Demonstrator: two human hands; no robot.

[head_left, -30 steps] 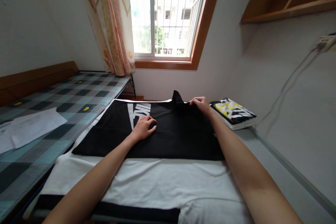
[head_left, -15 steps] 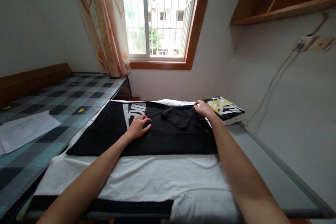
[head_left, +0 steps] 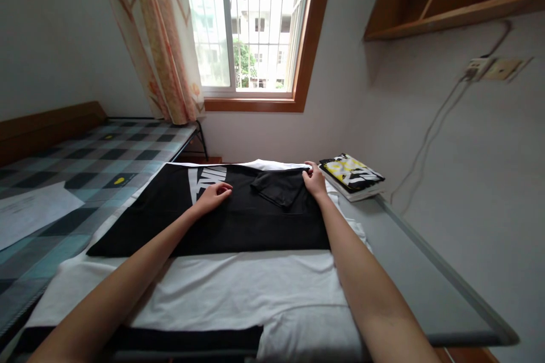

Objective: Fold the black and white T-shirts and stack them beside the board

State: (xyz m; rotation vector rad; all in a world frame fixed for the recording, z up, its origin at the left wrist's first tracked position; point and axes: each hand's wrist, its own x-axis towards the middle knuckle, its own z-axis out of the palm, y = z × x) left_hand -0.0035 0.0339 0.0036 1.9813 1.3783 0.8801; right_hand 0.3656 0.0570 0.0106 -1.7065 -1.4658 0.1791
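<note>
A black T-shirt with a large white NIKE print lies folded lengthwise, with its short sleeve turned in on top. Over the cloth beside the print is my left hand, its fingers loosely bent and holding nothing; whether it touches the fabric I cannot tell. At the far right corner of the black T-shirt, my right hand pinches the edge by the sleeve. Underneath is a white T-shirt with a black band along its near left part.
Books with a black, yellow and white cover sit on the grey table at right. A bed with a checked mattress adjoins on the left, with white papers on it. Cables hang from the wall socket; a shelf juts out above.
My left hand has lifted slightly, its fingers drawing together. My right hand stays at the shirt's corner with its grip shifted a little. The view has turned slightly right.
</note>
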